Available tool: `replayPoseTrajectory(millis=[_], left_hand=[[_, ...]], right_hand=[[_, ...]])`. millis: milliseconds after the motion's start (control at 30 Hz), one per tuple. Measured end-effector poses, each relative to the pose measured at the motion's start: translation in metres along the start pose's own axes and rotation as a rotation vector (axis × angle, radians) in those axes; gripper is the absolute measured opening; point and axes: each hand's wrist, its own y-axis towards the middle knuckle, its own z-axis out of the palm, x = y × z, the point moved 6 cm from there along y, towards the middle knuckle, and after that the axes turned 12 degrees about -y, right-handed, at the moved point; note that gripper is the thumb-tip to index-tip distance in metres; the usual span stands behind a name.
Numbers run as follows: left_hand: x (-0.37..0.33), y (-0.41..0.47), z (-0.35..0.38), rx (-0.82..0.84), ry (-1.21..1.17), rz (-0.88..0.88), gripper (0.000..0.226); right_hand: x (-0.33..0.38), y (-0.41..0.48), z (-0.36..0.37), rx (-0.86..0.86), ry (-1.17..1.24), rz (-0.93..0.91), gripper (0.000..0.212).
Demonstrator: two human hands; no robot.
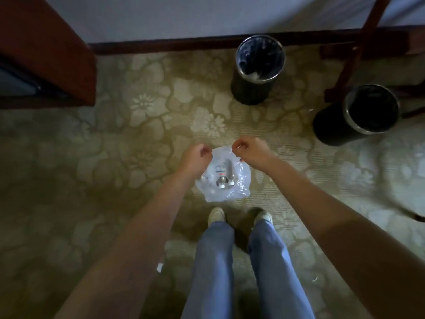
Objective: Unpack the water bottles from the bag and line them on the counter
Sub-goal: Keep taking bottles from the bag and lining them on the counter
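A clear plastic bag (224, 178) hangs low over the patterned carpet (115, 139), just ahead of the person's light shoes (216, 215). Through its thin film show the water bottles (222, 174), lying close together with white caps toward the shoes; how many there are is hard to tell. The left hand (194, 158) pinches the bag's upper edge on its own side, fingers curled closed on the plastic. The right hand (249, 149) does the same on the other side, fingers closed on the rim, so the mouth of the bag is stretched between the two hands. Both bare forearms reach down from the lower corners of the view, above blue trouser legs (213, 261). Farther off, a dark round bin (257, 72) stands by the baseboard, and a second bin (358, 116) stands to its right near a wooden frame (358, 49). A dark wooden cabinet (46, 47) fills the upper left.
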Motion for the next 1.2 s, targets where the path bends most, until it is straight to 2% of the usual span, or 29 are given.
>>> replayPoseTrajectory(millis=[133,233,400,600,767,900,967,1067,1133,1200], left_hand=[[0.068,0.004,0.012,-0.075,-0.065,-0.147,0.022],[0.108,0.016,0.029,-0.096,-0.052,-0.162,0.022],[0.168,0.052,0.086,0.091,-0.046,-0.165,0.029],[0.223,0.087,0.137,0.246,0.066,-0.224,0.039],[0.272,0.083,0.159,0.411,0.138,-0.298,0.037],[0.304,0.079,0.160,0.400,0.123,-0.338,0.036],[0.317,0.082,0.156,0.366,0.114,-0.342,0.040],[0.334,0.091,0.152,0.332,0.104,-0.328,0.048],[0.345,0.097,0.149,0.306,0.031,-0.333,0.048],[0.355,0.104,0.147,0.289,-0.045,-0.342,0.047]], right_hand=[[-0.018,0.042,0.042,0.119,-0.101,-0.041,0.016],[-0.034,0.072,0.079,0.175,-0.262,-0.096,0.027],[-0.061,0.121,0.147,0.300,-0.557,-0.203,0.030],[-0.083,0.157,0.190,0.325,-0.717,-0.244,0.032],[-0.095,0.169,0.242,0.494,-0.845,-0.245,0.035],[-0.119,0.180,0.280,0.516,-0.828,-0.077,0.037],[-0.131,0.188,0.292,0.461,-0.788,-0.004,0.037],[-0.145,0.200,0.307,0.428,-0.719,0.087,0.028],[-0.163,0.212,0.319,0.407,-0.484,0.209,0.017],[-0.187,0.227,0.332,0.368,-0.341,0.320,0.023]])
